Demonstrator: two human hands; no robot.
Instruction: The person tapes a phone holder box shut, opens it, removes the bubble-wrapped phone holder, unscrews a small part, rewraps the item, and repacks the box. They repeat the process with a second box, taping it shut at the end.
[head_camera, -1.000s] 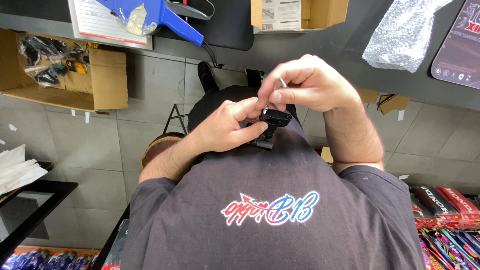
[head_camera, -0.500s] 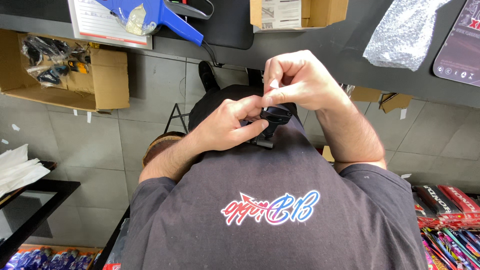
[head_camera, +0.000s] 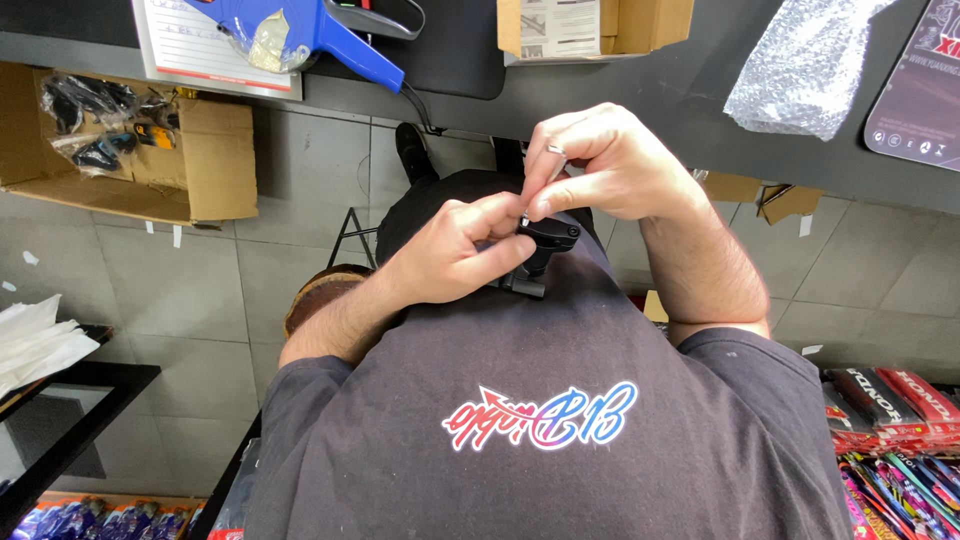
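Close against the chest, below the counter edge: left hand curled round a small black part, fingers closed on it. Right hand pinched shut above, thumb and forefinger nipping a tiny silvery piece at the part's top edge; too small to tell what kind. On the counter's far edge, an open cardboard box with a printed sheet inside. Left of it, a blue label gun lying over a paper pad. Toward the counter's right end, a crumpled bubble-wrap bag. Down on the tiled floor, left, an open carton holding bagged black and yellow parts.
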